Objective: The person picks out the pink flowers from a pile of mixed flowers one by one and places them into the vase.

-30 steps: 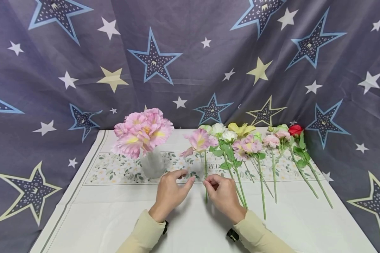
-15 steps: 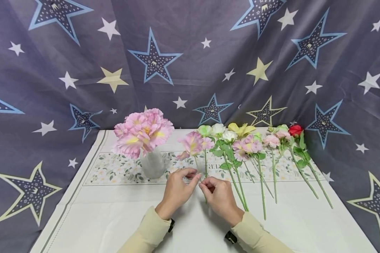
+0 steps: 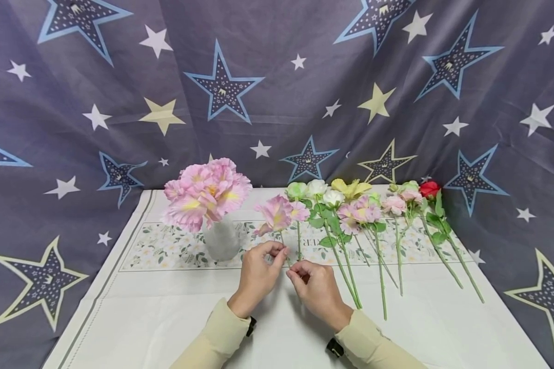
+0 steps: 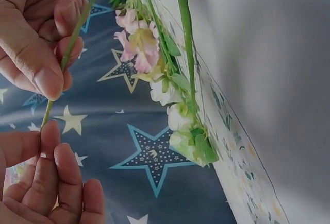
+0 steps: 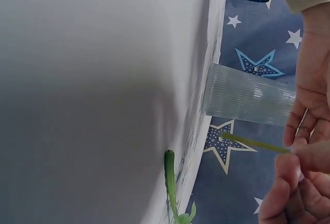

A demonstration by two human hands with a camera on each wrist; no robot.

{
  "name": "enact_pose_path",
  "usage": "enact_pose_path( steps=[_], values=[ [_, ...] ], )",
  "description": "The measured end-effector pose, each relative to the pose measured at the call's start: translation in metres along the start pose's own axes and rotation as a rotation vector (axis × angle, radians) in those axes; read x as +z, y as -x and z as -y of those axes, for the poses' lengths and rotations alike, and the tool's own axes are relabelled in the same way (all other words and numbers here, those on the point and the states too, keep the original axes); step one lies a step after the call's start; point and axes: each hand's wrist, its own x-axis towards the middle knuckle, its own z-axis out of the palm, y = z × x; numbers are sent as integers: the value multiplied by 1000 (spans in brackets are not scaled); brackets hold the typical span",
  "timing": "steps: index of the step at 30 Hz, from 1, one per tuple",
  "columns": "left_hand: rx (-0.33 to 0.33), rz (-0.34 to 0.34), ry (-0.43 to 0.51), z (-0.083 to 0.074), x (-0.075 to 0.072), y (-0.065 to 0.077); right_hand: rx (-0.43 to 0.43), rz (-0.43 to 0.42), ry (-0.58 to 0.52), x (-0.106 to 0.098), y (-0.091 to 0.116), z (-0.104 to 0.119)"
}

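Observation:
A pink flower with a yellow centre stands upright between the hands on a thin green stem. My right hand pinches the lower stem between thumb and fingertips, and the stem's end sticks out below. Higher up, my left hand pinches the same stem, thumb against index finger. To the left, a clear ribbed vase holds a large bunch of pink blooms. Another pink flower lies on the cloth just behind the held one.
Several flowers lie to the right: white roses, a yellow flower, pink blooms, and a red rose. A floral printed band crosses the white tablecloth. A starry curtain hangs behind.
The held flower has moved left in my right hand. My left hand has come in from the left and now pinches the stem as well.

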Motion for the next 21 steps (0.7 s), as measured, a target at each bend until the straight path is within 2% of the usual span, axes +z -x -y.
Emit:
enact_pose_path(
  steps=[8, 13, 21],
  values=[
    [111, -58, -51, 1, -8, -2, 10, 23, -3, -3, -2, -3],
    [181, -93, -69, 1, -14, -4, -13, 11, 16, -8, -4, -7],
    [275, -157, -96, 2, -21, -8, 11, 11, 26, -17, -5, -15]
  ],
)
